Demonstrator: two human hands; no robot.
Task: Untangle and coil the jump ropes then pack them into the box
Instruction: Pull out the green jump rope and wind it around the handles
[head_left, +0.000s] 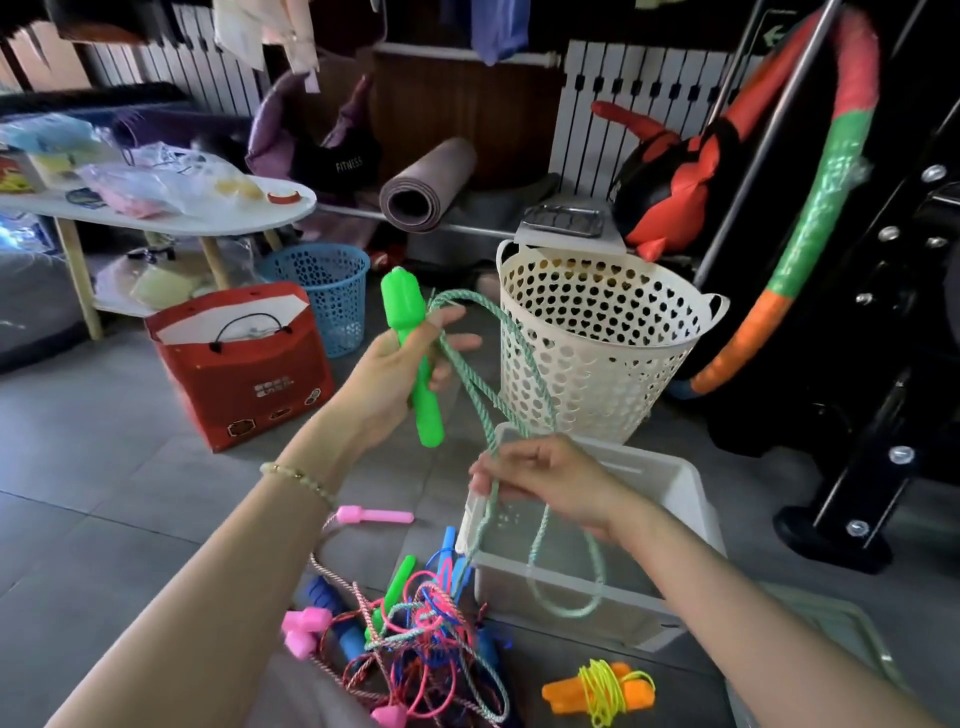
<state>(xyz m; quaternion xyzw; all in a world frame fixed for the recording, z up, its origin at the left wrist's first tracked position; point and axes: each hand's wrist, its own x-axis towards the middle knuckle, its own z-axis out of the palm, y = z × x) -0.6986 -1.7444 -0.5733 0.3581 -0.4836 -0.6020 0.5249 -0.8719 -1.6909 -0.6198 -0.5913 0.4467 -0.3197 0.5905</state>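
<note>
Jump ropes (415, 634) lie in one tangled heap on the floor. The left hand (395, 374) grips one green handle (413, 338). The right hand (545, 483) pinches its green rope (457, 295) over one clear box (696, 499). One coiled orange-handled rope (597, 686) lies nearby.

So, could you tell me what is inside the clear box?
Only a loop of green rope, hanging from the right hand, shows inside the box; the hand covers part of it.
</note>
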